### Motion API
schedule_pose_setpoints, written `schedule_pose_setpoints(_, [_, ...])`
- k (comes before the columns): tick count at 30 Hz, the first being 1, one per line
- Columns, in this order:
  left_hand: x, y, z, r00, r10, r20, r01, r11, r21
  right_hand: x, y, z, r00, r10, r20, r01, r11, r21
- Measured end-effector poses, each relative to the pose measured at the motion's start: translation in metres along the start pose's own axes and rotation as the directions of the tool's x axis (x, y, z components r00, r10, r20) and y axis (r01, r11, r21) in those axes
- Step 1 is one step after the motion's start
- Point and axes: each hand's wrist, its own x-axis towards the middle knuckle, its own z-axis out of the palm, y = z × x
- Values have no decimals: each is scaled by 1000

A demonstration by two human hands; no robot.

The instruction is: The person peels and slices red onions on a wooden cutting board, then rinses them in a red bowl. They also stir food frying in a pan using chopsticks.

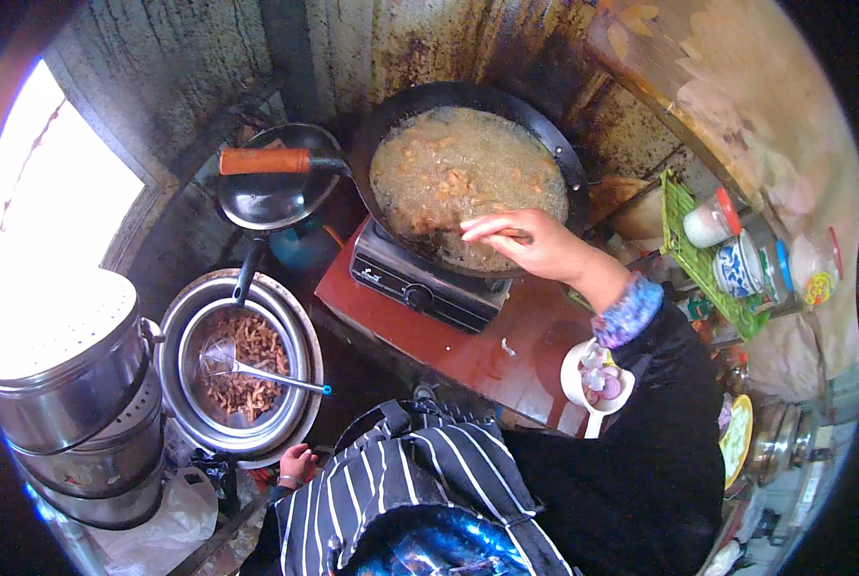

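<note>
A black wok (577, 180) of bubbling oil, with browned pieces frying in it, sits on a portable gas stove (422, 281). Over the near right part of the wok is my right hand (527, 241), its fingers brought together and pointing left; whether something small is between them cannot be told. My left hand (298, 464) hangs low beside the striped apron (401, 475), fingers curled, with no object visible in it. Near it, a metal bowl (188, 389) of fried brown strips (253, 342) holds a wire skimmer (221, 358). A white handled cup (573, 381) with sliced onion stands below my right sleeve.
A small black pan (278, 205) lies left of the wok, near the wok's orange-brown handle (264, 160). A stacked metal steamer (77, 410) stands far left. On the right are a green basket (696, 281) with jars and a plate (737, 439) of pale food.
</note>
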Motion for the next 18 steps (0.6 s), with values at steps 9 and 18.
schedule_pose_setpoints(9, [-6, -9, -3, 999, 34, 28, -33, 999, -38, 42, 83, -24, 976, 6, -219, -64, 964, -259])
schedule_pose_setpoints(18, [-14, -7, 0, 1000, 2, 27, -1, 1000, -24, 3, 69, -103, 745, 372, -554, -253, 926, 281])
